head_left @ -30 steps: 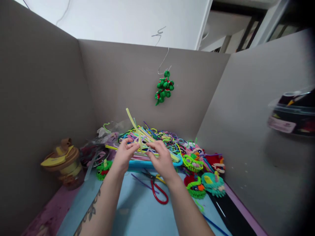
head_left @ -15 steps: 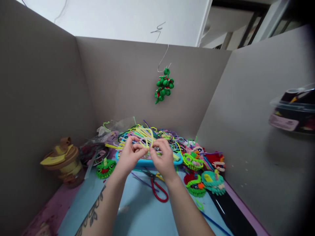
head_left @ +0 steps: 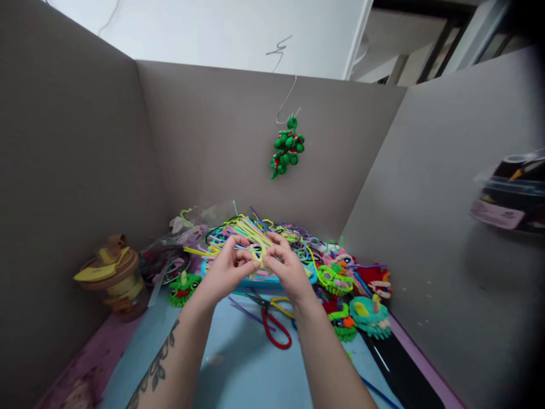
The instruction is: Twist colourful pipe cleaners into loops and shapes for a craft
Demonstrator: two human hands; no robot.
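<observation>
Between my hands is a pale yellow pipe cleaner (head_left: 258,250) bent into a small loop. My left hand (head_left: 232,264) pinches its left side with thumb and fingers. From the right, my right hand (head_left: 286,266) pinches the same piece. Both hands are over the front of a blue tray (head_left: 251,282) heaped with pipe cleaners (head_left: 247,227) in many colours. On the blue mat below lie red-handled scissors (head_left: 272,326) and yellow-handled pliers (head_left: 281,307), partly behind my right wrist. A purple pipe cleaner (head_left: 247,312) rests left of the scissors.
Fuzzy green creature (head_left: 184,288) sits left of the tray; several colourful ones, including a teal one (head_left: 369,318), are at right. A lidded jar (head_left: 114,278) stands at left. A green cluster (head_left: 288,149) hangs on the back panel, a clear container (head_left: 508,193) on the right panel.
The standing yellow loop above my fingers has come down into a smaller loop between them. My right hand has shifted slightly right, and its fingers have spread upward.
</observation>
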